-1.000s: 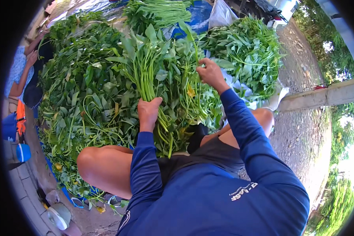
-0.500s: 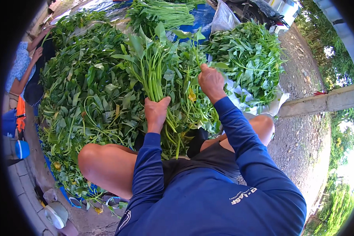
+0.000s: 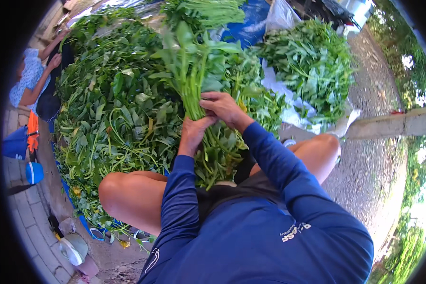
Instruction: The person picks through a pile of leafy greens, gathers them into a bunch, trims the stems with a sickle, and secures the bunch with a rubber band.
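Observation:
A bunch of water spinach (image 3: 190, 92) with long green stems and broad leaves stands upright in front of me, leaves pointing away. My left hand (image 3: 192, 135) is wrapped round its lower stems. Against the right side of the bunch, just above the left hand, my right hand (image 3: 222, 110) has its fingers closed on the stems. The two hands touch or nearly touch, and part of the stems is hidden behind them. Below the hands, stem ends and leaves hang between my knees.
A wide heap of loose greens (image 3: 113, 104) spreads to the left. Another leafy pile (image 3: 312, 71) lies on white sheeting at the right. Trimmed bundles (image 3: 217, 12) rest on a blue tarp (image 3: 248, 26) at the back. A person (image 3: 33, 78) sits at far left.
My right hand has come left and inward from the loose greens on the right to the bunch. The left hand keeps its hold on the bunch, and the view has shifted slightly.

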Demonstrator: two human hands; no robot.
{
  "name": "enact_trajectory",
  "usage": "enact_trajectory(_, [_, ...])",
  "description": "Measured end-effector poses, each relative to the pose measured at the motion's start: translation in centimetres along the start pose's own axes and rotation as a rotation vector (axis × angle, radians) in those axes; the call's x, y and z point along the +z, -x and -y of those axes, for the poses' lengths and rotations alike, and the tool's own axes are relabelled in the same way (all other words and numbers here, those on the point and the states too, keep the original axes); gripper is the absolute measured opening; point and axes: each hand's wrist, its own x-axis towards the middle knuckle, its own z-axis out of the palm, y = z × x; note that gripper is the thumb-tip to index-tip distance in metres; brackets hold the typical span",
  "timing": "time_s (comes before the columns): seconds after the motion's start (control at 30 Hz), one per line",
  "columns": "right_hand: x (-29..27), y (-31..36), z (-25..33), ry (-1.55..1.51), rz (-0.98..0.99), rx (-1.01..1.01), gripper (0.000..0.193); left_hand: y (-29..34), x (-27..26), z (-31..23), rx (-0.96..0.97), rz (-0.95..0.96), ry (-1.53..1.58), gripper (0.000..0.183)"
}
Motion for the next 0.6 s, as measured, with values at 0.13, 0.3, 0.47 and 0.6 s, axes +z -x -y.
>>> enact_trajectory(0.13, [2.1, 2.6, 1.3, 0.578, -0.103, -0.206, 0.046, 1.2, -2.0, -0.9, -0.126, -0.262, 0.038, 0.027])
enact_trajectory(0.3, [-9.0, 1.3, -9.4, 0.906, -0.034, -0.019, 0.032, -0.6, -4.7, -1.1, 0.155, -0.477, -0.055, 0.026])
enact_trajectory(0.47, [-8.4, -5.8, -7.8, 0.437, -0.428, -0.070, 0.027, 1.5, -5.4, -4.6, 0.066, -0.517, -0.119, 0.039])
enact_trajectory(0.6, [-13.6, -15.2, -5.0, 0.911, -0.619, -0.438, 0.025, 0.7, -3.5, -5.3, 0.052, -0.482, -0.200, 0.044])
